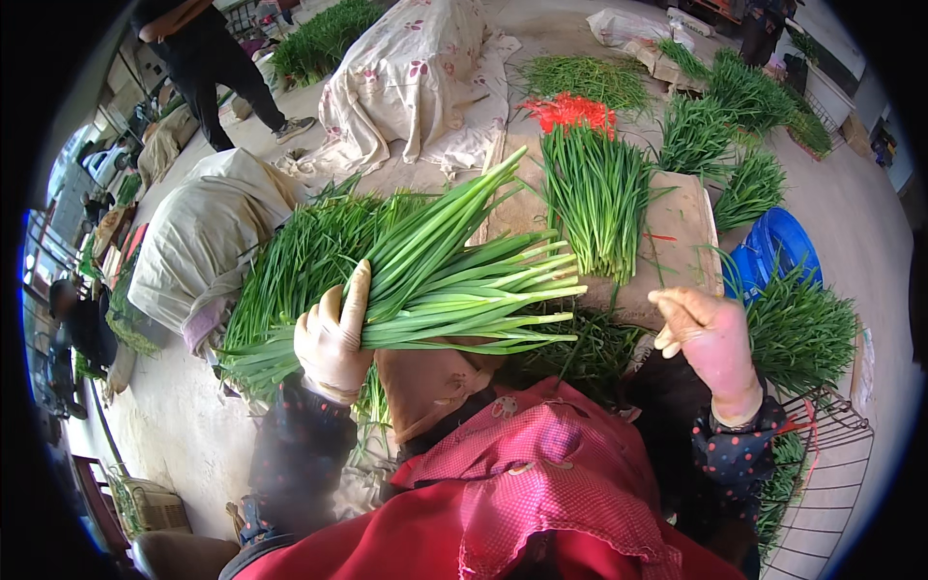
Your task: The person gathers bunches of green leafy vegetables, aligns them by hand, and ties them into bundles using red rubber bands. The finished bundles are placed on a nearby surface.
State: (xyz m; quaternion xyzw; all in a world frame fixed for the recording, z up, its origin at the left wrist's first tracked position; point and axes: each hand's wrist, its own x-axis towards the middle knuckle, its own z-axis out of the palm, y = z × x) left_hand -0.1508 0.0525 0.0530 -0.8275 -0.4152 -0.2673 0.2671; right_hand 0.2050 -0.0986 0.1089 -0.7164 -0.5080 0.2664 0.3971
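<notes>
My left hand [335, 335], in a pale thin glove, grips a bunch of long green Chinese chives [449, 290] above my lap. The pale stem ends fan out to the right, some angled up and away. My right hand [699, 337], also gloved, is raised apart from the bunch with its fingers drawn together; nothing shows in them. Beyond it, an even bundle of chives [598, 203] lies on a brown padded work surface [678, 232]. Behind my left hand is a large heap of loose chives [304, 254].
Red ties [569, 114] lie at the bundle's far end. A blue bucket [779, 250] and a wire basket [826, 471] stand on my right. Cloth-covered piles [210, 232] are at left and ahead. A person [210, 72] stands at the far left; more chives [743, 90] lie at right.
</notes>
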